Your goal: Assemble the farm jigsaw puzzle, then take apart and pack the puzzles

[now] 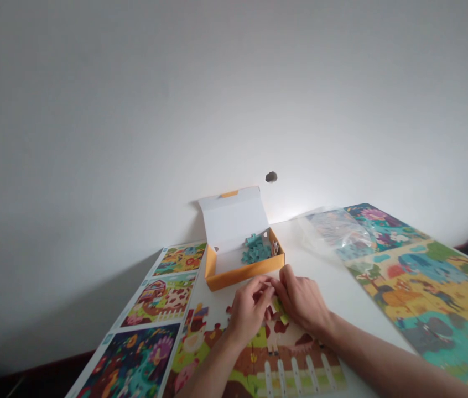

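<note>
My left hand [250,307] and my right hand [305,301] meet at the upper edge of a partly joined farm jigsaw puzzle [254,354]. A yellow-green puzzle piece [279,310] shows between them, under the curled fingers of my right hand. The left fingers are pinched together against the right ones; what they grip is hidden. The puzzle shows a white fence, a cow's legs and a pink pig. Beyond my hands, an orange box [244,275] stands with its lid raised, holding teal-backed puzzle pieces [256,249] in its right half.
A printed picture sheet [157,298] with three scenes lies at the left table edge. On the right rests a finished animal puzzle [437,298], with a clear plastic bag [337,235] over its far left corner. The white wall [134,110] rises behind the table.
</note>
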`<state>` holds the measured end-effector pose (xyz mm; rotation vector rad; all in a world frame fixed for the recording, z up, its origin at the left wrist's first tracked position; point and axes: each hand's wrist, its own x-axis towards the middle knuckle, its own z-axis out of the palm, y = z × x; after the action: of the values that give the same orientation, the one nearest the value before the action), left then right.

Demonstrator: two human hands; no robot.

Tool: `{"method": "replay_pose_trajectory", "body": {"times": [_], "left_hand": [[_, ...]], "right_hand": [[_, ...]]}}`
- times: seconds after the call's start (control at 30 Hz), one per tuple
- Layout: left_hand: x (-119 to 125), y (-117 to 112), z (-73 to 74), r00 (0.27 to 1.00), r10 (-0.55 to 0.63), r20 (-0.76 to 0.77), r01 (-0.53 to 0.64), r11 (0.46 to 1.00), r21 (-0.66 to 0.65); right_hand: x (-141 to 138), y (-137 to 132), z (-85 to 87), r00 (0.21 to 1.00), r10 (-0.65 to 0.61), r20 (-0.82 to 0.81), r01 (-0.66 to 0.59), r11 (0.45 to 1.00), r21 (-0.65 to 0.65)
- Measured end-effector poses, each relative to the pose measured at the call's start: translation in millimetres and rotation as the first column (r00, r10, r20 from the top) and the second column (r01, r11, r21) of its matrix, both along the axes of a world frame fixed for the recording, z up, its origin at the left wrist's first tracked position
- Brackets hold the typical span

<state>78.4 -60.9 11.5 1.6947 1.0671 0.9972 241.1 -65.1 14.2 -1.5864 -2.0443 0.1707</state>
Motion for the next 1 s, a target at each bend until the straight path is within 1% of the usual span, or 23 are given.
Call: {"method": "replay_pose_trajectory", "body": {"times": [0.07, 0.17, 0.23, 0.27, 0.33, 0.37, 0.43, 0.5, 0.57, 0.63, 0.73, 0.93, 1.0], "left_hand": [[0.4, -0.3, -0.7, 0.999, -0.039, 0.02, 0.039, 0.999, -0.018], [-1.1, -1.7, 6.0, 0.997, -0.054, -0.052, 0.057, 0.996, 0.064], [-5.9, -2.6, 14.9, 0.988, -0.022, -0.15, 0.05, 0.981, 0.185], [-9.5, -2.9, 19.6, 0.978, -0.002, -0.209, 0.056, 0.966, 0.254], [-18.6, -3.2, 27.4, 0.94, 0.011, -0.341, 0.119, 0.927, 0.357], [-23.2, -3.3, 29.8, 0.909, 0.005, -0.417, 0.165, 0.914, 0.37], [-31.2, -3.6, 30.9, 0.83, -0.035, -0.557, 0.255, 0.911, 0.323], [-35.8, -3.8, 28.3, 0.765, -0.075, -0.639, 0.298, 0.922, 0.249], [-36.9, -3.5, 24.6, 0.743, -0.09, -0.664, 0.297, 0.932, 0.206], [-35.9, -2.7, 21.7, 0.746, -0.092, -0.659, 0.285, 0.939, 0.191], [-33.5, -1.0, 20.1, 0.759, -0.102, -0.643, 0.272, 0.947, 0.17], [-30.7, -2.5, 23.0, 0.817, -0.15, -0.557, 0.273, 0.951, 0.144], [-29.7, -5.3, 24.4, 0.831, -0.171, -0.529, 0.256, 0.962, 0.092]], "right_hand": [[-0.1, 0.7, 0.9, 0.999, 0.021, -0.045, -0.021, 1.0, -0.004], [4.1, 1.8, 7.0, 0.999, 0.04, -0.016, -0.04, 0.999, 0.007], [8.1, 0.8, 12.2, 0.999, 0.029, 0.036, -0.03, 0.999, 0.033], [9.7, -0.9, 14.4, 0.998, 0.022, 0.063, -0.025, 0.998, 0.054], [10.6, -7.5, 16.9, 0.992, -0.008, 0.128, -0.007, 0.993, 0.114], [9.7, -12.1, 16.8, 0.984, -0.038, 0.172, 0.013, 0.989, 0.144], [5.2, -22.4, 13.7, 0.958, -0.118, 0.26, 0.069, 0.979, 0.19], [-0.6, -30.8, 8.2, 0.93, -0.179, 0.322, 0.117, 0.972, 0.203], [-5.2, -35.0, 2.9, 0.923, -0.172, 0.344, 0.112, 0.976, 0.189], [-6.8, -34.8, 0.0, 0.932, -0.138, 0.335, 0.089, 0.984, 0.157], [-4.8, -31.1, 1.1, 0.948, -0.105, 0.3, 0.074, 0.991, 0.111], [-0.7, -27.1, 8.3, 0.967, -0.038, 0.25, 0.031, 0.999, 0.033], [0.1, -26.3, 9.5, 0.968, -0.04, 0.249, 0.042, 0.999, -0.001]]}}
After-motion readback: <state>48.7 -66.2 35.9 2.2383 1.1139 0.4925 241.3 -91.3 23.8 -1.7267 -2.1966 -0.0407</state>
